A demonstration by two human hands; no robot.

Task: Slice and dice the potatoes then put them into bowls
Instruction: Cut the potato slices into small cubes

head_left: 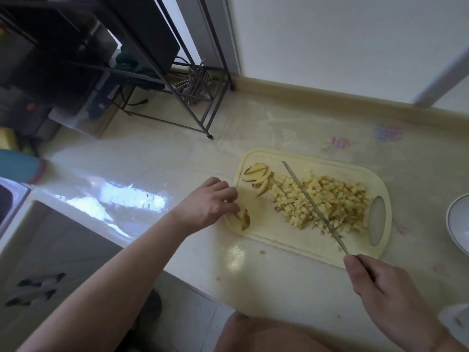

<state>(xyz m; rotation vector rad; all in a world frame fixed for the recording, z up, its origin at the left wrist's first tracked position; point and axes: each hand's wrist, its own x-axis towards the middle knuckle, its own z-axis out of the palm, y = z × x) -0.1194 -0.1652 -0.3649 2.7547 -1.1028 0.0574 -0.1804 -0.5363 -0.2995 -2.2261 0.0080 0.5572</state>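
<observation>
A pale yellow cutting board (269, 229) lies on the counter. A heap of diced potato (330, 201) covers its middle and right. Several potato slices (257, 174) lie at its far left corner. My left hand (210, 201) reaches over the board's left edge, its fingertips on two potato slices (245, 218). My right hand (380, 288) grips the handle of a knife (312, 204), whose long blade slants across the diced heap toward the far side.
A white bowl (456, 224) shows at the right edge. A black metal rack (177, 80) stands at the back left on the glossy counter (152, 161). A sink edge (10, 199) is at the far left. One potato crumb (262, 252) lies off the board.
</observation>
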